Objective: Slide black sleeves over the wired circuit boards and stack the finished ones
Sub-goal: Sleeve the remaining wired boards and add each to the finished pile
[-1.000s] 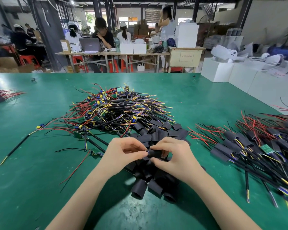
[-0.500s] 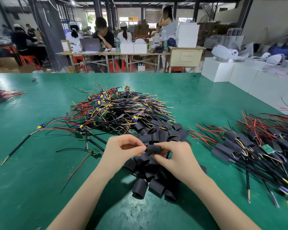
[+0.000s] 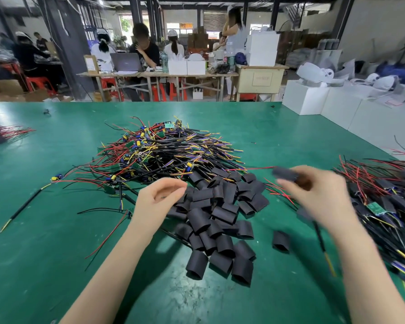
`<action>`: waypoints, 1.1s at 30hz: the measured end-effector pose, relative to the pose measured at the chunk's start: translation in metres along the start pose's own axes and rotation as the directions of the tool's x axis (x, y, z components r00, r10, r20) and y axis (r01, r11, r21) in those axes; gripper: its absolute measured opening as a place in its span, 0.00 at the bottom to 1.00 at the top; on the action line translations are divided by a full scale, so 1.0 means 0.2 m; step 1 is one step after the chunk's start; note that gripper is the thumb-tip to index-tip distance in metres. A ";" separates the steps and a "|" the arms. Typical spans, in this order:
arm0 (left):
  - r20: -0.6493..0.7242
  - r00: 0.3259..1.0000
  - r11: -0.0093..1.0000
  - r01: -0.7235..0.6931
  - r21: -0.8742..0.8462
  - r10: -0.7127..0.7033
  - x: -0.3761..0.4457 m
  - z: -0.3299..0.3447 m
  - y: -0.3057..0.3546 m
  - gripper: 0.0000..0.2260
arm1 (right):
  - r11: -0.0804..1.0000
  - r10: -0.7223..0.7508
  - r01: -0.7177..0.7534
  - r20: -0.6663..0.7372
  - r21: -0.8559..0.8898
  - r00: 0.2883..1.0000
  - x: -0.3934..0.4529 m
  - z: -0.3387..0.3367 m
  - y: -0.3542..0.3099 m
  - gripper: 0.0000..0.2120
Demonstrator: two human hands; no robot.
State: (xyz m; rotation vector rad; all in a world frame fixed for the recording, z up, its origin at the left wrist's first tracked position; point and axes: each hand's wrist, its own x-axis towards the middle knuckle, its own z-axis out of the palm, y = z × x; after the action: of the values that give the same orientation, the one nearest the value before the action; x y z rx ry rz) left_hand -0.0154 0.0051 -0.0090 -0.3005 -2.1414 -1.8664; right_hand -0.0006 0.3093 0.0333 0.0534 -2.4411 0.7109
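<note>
over the green table [image 3: 56, 230], right hand [image 3: 318, 202] is up near the finished pile [image 3: 388, 206] on the right side, motion-blurred. it pinches a sleeved board [image 3: 285, 174] at the fingertips, red wire trailing left and what looks like its black cable hanging down below the hand; blur makes that hard to confirm. left hand [image 3: 159, 199] hovers at the left edge of the loose black sleeves [image 3: 220, 220], fingers loosely curled, holding nothing. unsleeved wired boards [image 3: 164, 150] sit heaped beyond the sleeves, mid-table. one stray sleeve [image 3: 280, 240] lies apart, right of the pile.
</note>
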 end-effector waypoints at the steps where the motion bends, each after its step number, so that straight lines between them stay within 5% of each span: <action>1: -0.014 1.000 1.000 0.005 0.009 -0.005 0.00 -0.01 0.00 0.05 | 0.996 0.058 -0.063 -0.069 -0.068 0.996 0.01 -0.06 0.07 0.10; 4: -0.032 0.999 1.000 0.014 0.022 -0.013 0.01 -0.01 -0.01 0.04 | 0.933 0.241 -0.277 -0.172 -0.228 0.955 0.00 -0.17 0.27 0.13; 8: -0.011 1.000 0.999 0.021 0.047 -0.020 0.01 -0.01 -0.02 0.04 | 0.847 0.443 -0.414 0.011 -0.334 0.897 -0.01 -0.16 0.45 0.15; 15: 0.005 0.999 0.996 0.046 0.073 -0.047 0.01 -0.01 -0.05 0.06 | 0.792 0.488 -0.505 -0.140 -0.344 0.861 0.00 -0.11 0.44 0.18; 20: -0.013 0.999 0.987 0.044 0.155 -0.043 0.02 -0.02 -0.07 0.06 | 0.985 0.092 -0.132 -0.305 -0.113 0.948 0.01 -0.04 0.22 0.10; 24: -0.095 0.994 0.918 -0.005 0.396 0.047 0.02 -0.03 -0.10 0.08 | 0.988 -0.147 0.148 -0.020 0.045 0.989 -0.04 0.10 -0.04 0.08; 27: -0.139 0.985 0.846 -0.012 0.533 0.102 0.06 -0.04 -0.13 0.10 | 0.955 -0.293 0.292 0.250 0.040 0.923 -0.10 0.23 -0.12 0.13; 33: -0.045 0.998 0.638 0.002 0.770 0.051 0.23 -0.13 -0.18 0.21 | 0.937 -0.204 0.315 0.496 -0.149 0.844 -0.16 0.37 -0.10 0.18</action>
State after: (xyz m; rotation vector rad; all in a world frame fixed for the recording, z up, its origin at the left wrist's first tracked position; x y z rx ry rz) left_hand -0.0693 -0.0269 -0.0229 -0.0661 -2.6225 -0.7551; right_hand -0.0091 0.2515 -0.0252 0.5208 -2.8866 0.3140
